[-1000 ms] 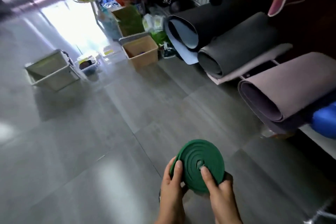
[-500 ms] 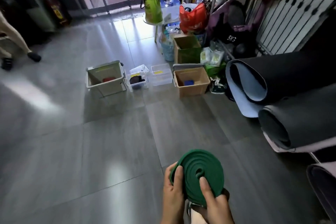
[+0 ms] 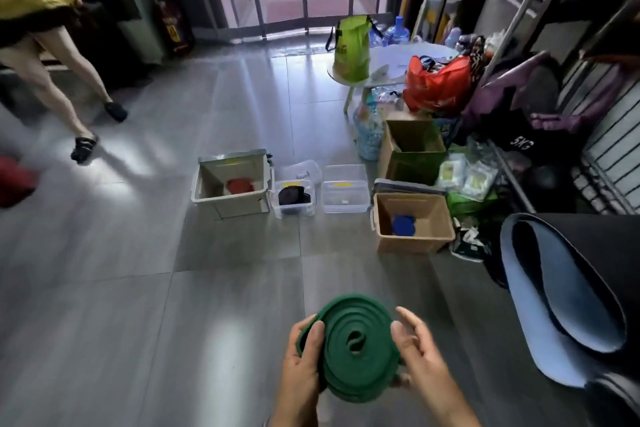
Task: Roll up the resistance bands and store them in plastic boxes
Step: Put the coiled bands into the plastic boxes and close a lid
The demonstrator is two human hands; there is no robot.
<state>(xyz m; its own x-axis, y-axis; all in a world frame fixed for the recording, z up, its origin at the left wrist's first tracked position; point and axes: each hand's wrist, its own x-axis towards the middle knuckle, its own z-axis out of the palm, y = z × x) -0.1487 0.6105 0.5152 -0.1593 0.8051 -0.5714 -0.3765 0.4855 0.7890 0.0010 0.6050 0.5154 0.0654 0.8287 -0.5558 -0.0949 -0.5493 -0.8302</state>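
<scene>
The left hand [image 3: 300, 366] grips the left rim of the coiled green resistance band [image 3: 358, 345], thumb curled over its ribbed face. The right hand [image 3: 424, 355] sits at the right rim with its fingers spread and loosely bent. The flat spiral is held upright above the glossy grey tiled floor [image 3: 138, 288]. Ahead stand a beige plastic box [image 3: 204, 191], two clear plastic boxes [image 3: 346, 204] and a brown plastic box [image 3: 415, 243]. A rolled foam mat [image 3: 571, 291] lies to the right.

Left hand [image 3: 302, 366] is raised forward, thumb and fingers clamped on the rolled green band [image 3: 362, 324]; right hand [image 3: 420, 355] is positioned alongside (fingers loosely spread).
</scene>
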